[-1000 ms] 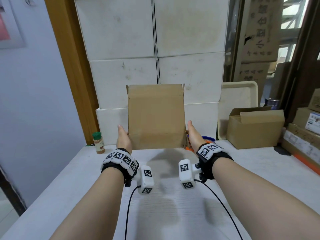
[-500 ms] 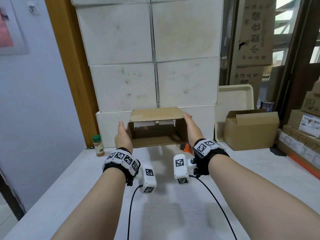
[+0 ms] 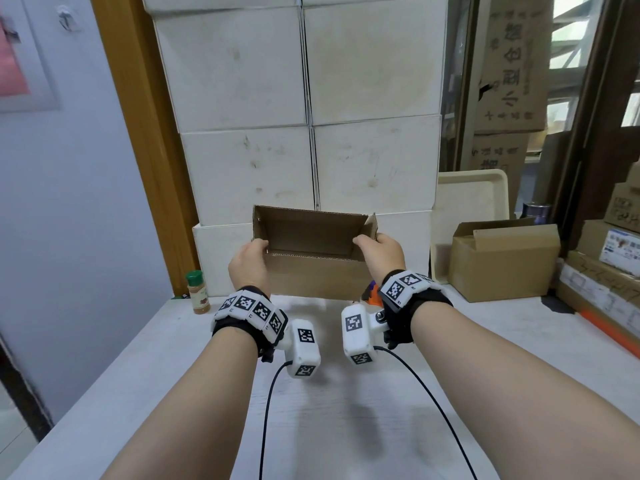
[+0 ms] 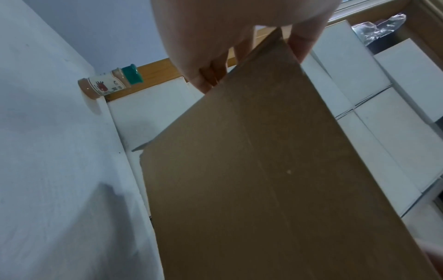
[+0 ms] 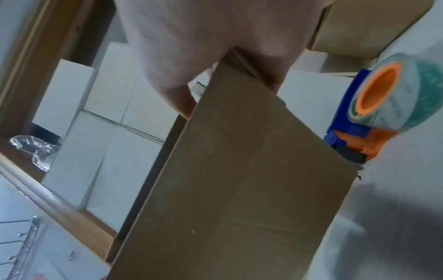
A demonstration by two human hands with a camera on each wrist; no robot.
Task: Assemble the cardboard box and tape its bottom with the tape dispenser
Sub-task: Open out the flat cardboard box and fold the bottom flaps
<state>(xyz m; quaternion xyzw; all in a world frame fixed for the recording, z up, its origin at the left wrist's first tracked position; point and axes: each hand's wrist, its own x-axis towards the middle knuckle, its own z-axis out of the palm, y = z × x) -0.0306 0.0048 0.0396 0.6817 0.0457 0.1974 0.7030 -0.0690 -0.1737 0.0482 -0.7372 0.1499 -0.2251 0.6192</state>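
**Box held open at both ends above the table**

Cardboard box [image 3: 313, 271] sits between the two hands, lifted over the white table [image 3: 346, 427], its open side turned up toward the head camera so the brown inside walls show. The near wall faces the person, and short flaps stand up at the left and right ends.

The left hand [image 3: 248, 263] grips the left end of the box: its thumb hooks over the near top edge while the fingers [image 4: 210, 75] curl round the outside of the end wall, as the left wrist view shows. The right hand [image 3: 380, 252] grips the right end in the same way, thumb over the edge at the inside corner and fingers clamped round the outer side. Both hands are closed on the cardboard, well apart from each other, one at each end.

The tape dispenser [image 5: 374, 106], blue and orange with a roll of printed tape on an orange core, lies on the table just beyond the right end of the box; in the head view only a sliver of it peeks out [image 3: 372, 294] below the right wrist.

A small spice bottle [image 3: 198, 292] with a green cap stands at the table's back left corner. Stacked white boxes [image 3: 311, 98] fill the wall behind. A second brown carton [image 3: 502, 261] rests at the right, with a cream tray [image 3: 471, 202] leaning behind it.
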